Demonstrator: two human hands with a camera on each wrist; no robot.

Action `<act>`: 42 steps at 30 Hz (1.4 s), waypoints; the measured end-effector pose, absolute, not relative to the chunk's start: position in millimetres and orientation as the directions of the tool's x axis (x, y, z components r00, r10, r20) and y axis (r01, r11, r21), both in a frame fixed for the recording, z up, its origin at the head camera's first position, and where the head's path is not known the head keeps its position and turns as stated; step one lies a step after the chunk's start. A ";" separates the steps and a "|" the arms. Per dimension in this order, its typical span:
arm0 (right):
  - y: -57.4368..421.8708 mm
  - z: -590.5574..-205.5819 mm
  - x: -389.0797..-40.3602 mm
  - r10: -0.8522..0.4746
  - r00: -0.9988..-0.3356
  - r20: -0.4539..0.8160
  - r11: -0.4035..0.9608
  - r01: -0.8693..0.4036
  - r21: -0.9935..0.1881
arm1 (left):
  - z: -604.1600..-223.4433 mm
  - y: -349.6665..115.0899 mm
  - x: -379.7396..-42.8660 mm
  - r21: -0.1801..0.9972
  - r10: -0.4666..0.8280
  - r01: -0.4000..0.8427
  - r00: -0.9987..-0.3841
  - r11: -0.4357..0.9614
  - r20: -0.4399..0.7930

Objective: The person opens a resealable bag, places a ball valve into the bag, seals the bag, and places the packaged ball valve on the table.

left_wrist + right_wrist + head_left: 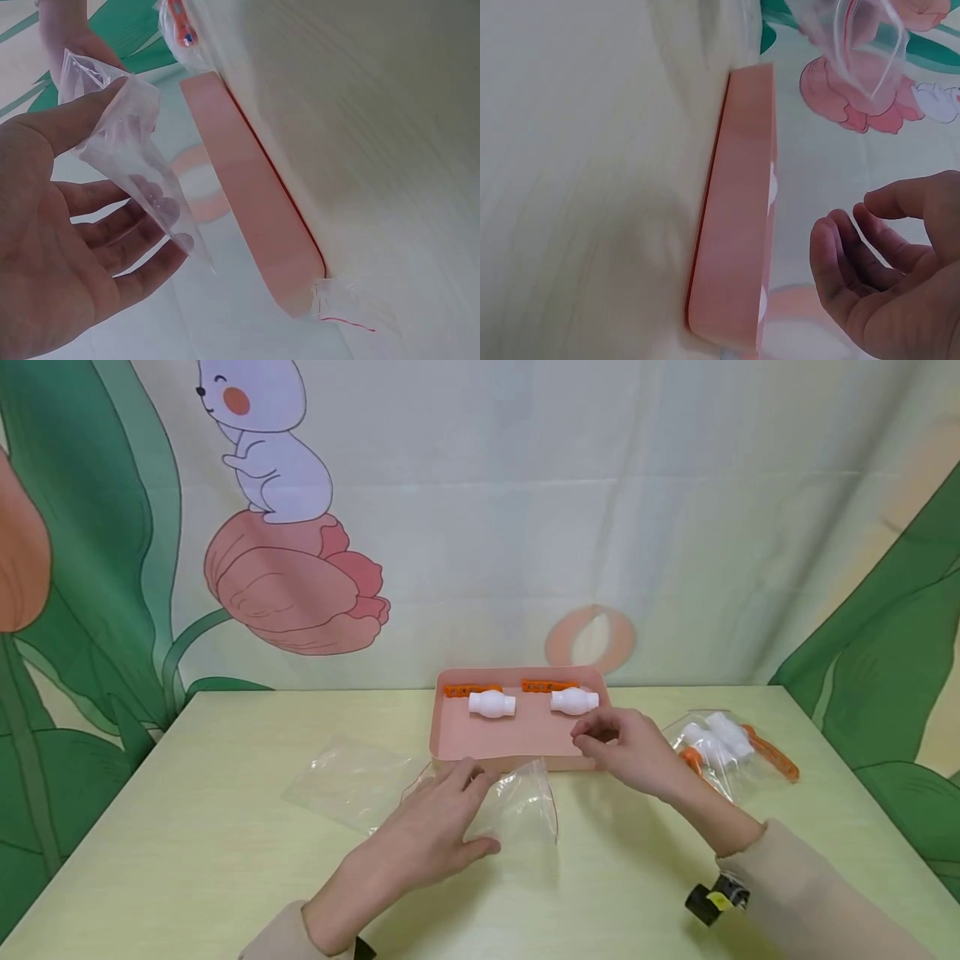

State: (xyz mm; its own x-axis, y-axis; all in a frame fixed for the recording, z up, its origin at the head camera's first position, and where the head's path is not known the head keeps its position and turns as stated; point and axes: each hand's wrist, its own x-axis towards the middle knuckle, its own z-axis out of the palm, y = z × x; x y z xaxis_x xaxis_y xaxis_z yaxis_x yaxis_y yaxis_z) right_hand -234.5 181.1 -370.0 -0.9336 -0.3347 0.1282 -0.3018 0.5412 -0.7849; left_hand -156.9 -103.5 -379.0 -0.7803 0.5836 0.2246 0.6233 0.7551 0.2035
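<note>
My left hand [431, 827] holds a clear zip bag [528, 797] above the table, in front of the pink tray [480, 739]. In the left wrist view, the clear bag [139, 146] lies between the thumb and the fingers. My right hand [633, 752] hovers at the tray's front right corner. Its fingers [832, 255] are loosely curled with a gap to the thumb, and nothing shows between them. Two white ridged pieces, a left one [492, 704] and a right one [574, 701], sit in the tray before two orange strips with holes [472, 690].
Another clear bag [352, 781] lies flat on the table, left of the tray. Right of my right hand is a clear bag [723, 768] with white and orange pieces; one orange strip [772, 753] is at its right side. A printed curtain [480, 527] hangs behind the table.
</note>
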 end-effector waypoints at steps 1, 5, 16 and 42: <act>180.9 -370.3 -237.9 -0.329 -0.935 0.132 0.567 -0.307 -0.764 | -378.8 -103.6 -157.1 0.206 0.583 0.623 -0.781 0.755 0.222; 178.7 -372.2 -251.3 -0.350 -0.923 0.163 0.635 -0.361 -0.682 | -377.7 -105.0 -156.7 0.214 0.582 0.622 -0.782 0.753 0.222; 177.6 -374.0 -284.3 -0.439 -0.888 0.134 0.715 -0.436 -0.546 | -376.2 -105.0 -157.0 0.224 0.589 0.625 -0.780 0.747 0.211; 166.4 -392.7 -327.9 -0.519 -0.841 0.154 0.748 -0.534 -0.394 | -376.4 -100.2 -154.5 0.207 0.611 0.633 -0.774 0.746 0.167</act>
State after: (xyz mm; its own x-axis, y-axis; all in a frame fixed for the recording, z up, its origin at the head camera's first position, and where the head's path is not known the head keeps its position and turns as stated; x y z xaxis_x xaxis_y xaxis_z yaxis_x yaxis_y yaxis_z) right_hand -327.9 166.4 -392.7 -0.8408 -0.5190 0.1542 -0.5340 0.7480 -0.3941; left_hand -154.5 -100.2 -376.4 -0.7738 0.6110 0.1669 0.6334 0.7455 0.2075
